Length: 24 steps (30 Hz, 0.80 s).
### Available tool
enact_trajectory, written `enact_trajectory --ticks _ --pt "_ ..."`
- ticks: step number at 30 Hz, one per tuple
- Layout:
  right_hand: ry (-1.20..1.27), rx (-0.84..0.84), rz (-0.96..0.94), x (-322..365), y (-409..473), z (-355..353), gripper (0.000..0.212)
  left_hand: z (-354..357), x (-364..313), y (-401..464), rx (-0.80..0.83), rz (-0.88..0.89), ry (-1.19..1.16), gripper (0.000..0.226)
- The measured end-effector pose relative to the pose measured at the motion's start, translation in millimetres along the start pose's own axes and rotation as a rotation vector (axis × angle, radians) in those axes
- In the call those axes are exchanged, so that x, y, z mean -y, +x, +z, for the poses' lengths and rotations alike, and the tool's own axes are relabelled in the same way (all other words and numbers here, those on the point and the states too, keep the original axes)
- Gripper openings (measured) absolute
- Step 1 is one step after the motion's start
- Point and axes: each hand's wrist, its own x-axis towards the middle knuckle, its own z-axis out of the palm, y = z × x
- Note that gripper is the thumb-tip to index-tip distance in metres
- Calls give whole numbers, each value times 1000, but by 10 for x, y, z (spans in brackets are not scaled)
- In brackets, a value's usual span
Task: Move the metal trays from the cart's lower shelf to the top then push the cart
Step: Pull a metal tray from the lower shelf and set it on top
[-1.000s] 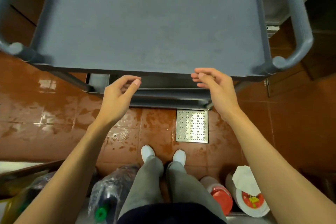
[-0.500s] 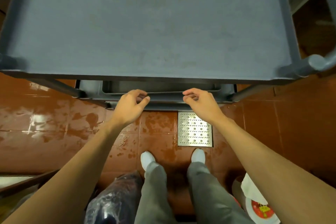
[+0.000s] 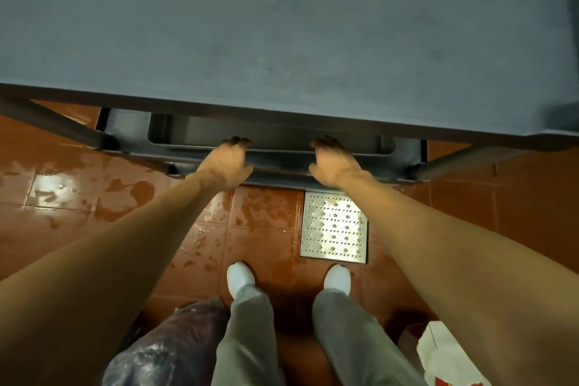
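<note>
Wet brown floor tiles (image 3: 260,229) lie under a grey cart, whose top shelf (image 3: 282,25) is bare. On the lower shelf, the left hand (image 3: 226,163) and the right hand (image 3: 332,163) both curl their fingers over the near rim of the metal tray (image 3: 282,138). Near the right arm, a perforated drain cover (image 3: 333,226) sits in the floor, just before two white shoes (image 3: 239,276).

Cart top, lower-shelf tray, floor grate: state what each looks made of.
Cart top: looks like grey plastic, matte with a fine grain and no glare. Tray: seemingly metal, dull grey with a thin rolled rim; shadow leaves it open. Floor grate: bright perforated metal, likely stainless steel.
</note>
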Motion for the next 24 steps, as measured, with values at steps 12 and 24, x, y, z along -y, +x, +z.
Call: enact_trajectory --ticks 12,24 --pt "-239 -123 -39 -13 585 424 28 339 246 576 -24 23 271 43" --pt "-602 -181 -277 -120 621 478 33 412 327 697 -138 108 309 27"
